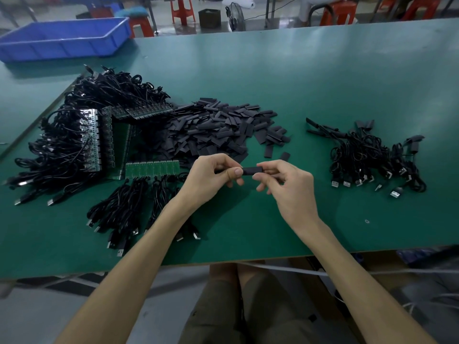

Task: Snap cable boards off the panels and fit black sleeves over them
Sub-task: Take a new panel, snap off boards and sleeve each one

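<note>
Just above the near edge of the desk (298,83), at the middle of the view, a short black sleeve (250,170) is held level between both hands. It is a flat, dull black tube with squared ends, its long side running from 9 o'clock to 3 o'clock. The left hand (211,175) has its fingers (238,172) curled, with the thumb on the near side pinching the sleeve's 9 o'clock end. A dark stub shows in that hand just beyond the thumb, but what it is cannot be told. The right hand (285,184) pinches the 3 o'clock end between its fingers (269,167), the remaining ones loosely bent below. Only the sleeve's middle shows bare between the two grips.

At 12 o'clock from the hands lies a pile of loose sleeves (223,127). At 9 o'clock, just beside the left hand, sits a green panel (154,168) with cables hanging toward 6 o'clock. More panels and cables are heaped (82,135) at 10 o'clock. A bundle of sleeved cables (372,160) rests at 3 o'clock, well apart
</note>
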The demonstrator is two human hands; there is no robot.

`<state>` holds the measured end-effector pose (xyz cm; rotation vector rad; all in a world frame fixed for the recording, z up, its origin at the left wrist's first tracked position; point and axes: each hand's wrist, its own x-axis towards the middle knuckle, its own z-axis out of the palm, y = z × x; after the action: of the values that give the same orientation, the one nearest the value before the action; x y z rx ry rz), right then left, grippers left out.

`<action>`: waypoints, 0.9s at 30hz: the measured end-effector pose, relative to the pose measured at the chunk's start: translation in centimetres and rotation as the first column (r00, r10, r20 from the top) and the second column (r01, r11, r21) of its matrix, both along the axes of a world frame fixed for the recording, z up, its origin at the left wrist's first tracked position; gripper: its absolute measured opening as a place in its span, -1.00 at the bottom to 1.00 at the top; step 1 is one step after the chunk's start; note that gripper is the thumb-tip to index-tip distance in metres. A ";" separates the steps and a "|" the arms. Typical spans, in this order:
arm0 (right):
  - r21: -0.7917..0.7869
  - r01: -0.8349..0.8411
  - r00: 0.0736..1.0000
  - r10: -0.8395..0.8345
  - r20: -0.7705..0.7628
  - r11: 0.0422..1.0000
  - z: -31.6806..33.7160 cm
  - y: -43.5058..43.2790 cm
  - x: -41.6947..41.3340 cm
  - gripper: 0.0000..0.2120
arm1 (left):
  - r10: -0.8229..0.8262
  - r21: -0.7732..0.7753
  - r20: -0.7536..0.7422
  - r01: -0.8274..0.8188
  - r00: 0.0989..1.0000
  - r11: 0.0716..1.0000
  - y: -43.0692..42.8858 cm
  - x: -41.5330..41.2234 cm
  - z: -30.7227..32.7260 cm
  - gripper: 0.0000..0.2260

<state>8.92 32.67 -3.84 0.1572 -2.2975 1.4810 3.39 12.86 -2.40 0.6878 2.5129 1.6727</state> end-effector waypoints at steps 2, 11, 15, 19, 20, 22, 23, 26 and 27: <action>-0.019 -0.009 1.000 0.009 0.011 1.000 -0.1 0.0 0.0 -0.84 | -0.001 -0.005 0.004 0.002 1.000 1.000 0.0 0.0 0.0 -0.90; -0.069 -0.030 0.999 0.033 0.034 0.997 -0.1 0.0 0.0 -0.86 | -0.016 0.011 0.011 0.015 1.000 1.000 0.0 0.1 0.4 -0.90; -0.063 -0.039 0.999 0.040 0.028 0.997 -0.2 0.0 0.0 -0.86 | -0.029 0.001 0.022 0.029 0.999 1.000 0.0 0.1 0.3 -0.90; -0.071 -0.044 0.998 0.046 0.030 0.997 -0.2 0.0 0.0 -0.87 | -0.036 0.007 0.037 0.036 0.999 0.999 0.0 0.1 0.3 -0.90; -0.071 -0.045 0.998 0.047 0.031 0.996 -0.2 -0.1 0.0 -0.87 | -0.038 0.008 0.038 0.037 0.999 0.999 0.0 0.1 0.2 -0.90; -0.070 -0.047 0.998 0.049 0.032 0.996 -0.2 -0.1 0.0 -0.87 | -0.040 0.011 0.038 0.039 0.998 0.999 -0.1 0.1 0.2 -0.90; -0.067 -0.048 0.998 0.051 0.030 0.997 -0.2 -0.1 0.0 -0.87 | -0.041 0.012 0.037 0.041 0.998 0.999 -0.1 0.1 0.2 -0.90; -0.061 -0.053 0.998 0.054 0.020 0.997 -0.1 -0.1 0.0 -0.87 | -0.051 0.023 0.042 0.050 0.998 0.998 -0.1 0.0 0.2 -0.90; -0.061 -0.053 0.998 0.054 0.018 0.997 -0.1 -0.1 0.0 -0.87 | -0.053 0.027 0.044 0.052 0.998 0.998 -0.1 0.0 0.2 -0.89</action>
<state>8.93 32.53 -3.93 0.1893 -2.2768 1.5840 3.40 12.75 -2.17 0.7037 2.4253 1.6874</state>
